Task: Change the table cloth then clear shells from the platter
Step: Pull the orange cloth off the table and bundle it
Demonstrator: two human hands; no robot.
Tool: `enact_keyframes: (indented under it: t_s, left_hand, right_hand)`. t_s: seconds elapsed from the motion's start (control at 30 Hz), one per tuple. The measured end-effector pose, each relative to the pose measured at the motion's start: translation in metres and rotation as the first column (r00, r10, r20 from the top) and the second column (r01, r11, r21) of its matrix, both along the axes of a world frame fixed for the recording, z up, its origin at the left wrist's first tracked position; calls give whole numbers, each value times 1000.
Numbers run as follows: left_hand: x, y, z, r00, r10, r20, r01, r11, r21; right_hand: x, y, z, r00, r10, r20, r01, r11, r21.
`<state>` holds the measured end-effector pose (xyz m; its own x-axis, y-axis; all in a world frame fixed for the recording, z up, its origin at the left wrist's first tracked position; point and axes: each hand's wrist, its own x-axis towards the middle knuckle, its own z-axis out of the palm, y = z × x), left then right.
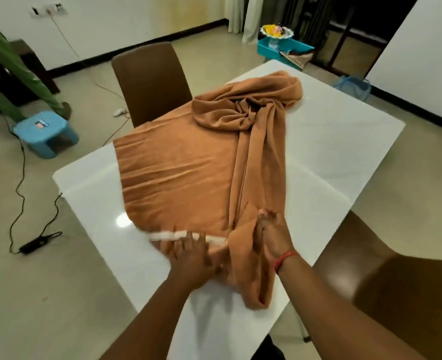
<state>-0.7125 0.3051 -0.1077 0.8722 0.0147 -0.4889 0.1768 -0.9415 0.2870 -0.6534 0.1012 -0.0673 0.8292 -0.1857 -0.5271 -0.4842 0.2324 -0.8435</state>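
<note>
A white glossy table (331, 141) stands on a beige tiled floor (46, 294), with a brown chair (149, 81) at its far side and another (396, 281) at the near right. A blue plastic stool (46, 131) sits to the left, black cables (20, 183) trailing nearby. White walls (136, 19) carry dark skirting and a switch plate (49, 10); pale curtains (243, 14) hang behind.

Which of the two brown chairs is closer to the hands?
The chair at the lower right, beside the right hand. The other chair stands across the table, beyond the orange cloth.
</note>
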Motion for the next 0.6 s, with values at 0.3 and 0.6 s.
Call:
enact_keyframes:
  t_s: [0.3,0.6]
  left_hand:
    - [148,-88,-22,954,177,243,-210,971,116]
    - [265,-96,-43,883,414,222,-450,881,146]
  right_hand:
    - [206,-47,-39,883,469,1,-441,831,-340]
    - [406,-52,-53,721,689,-68,-209,123,-970]
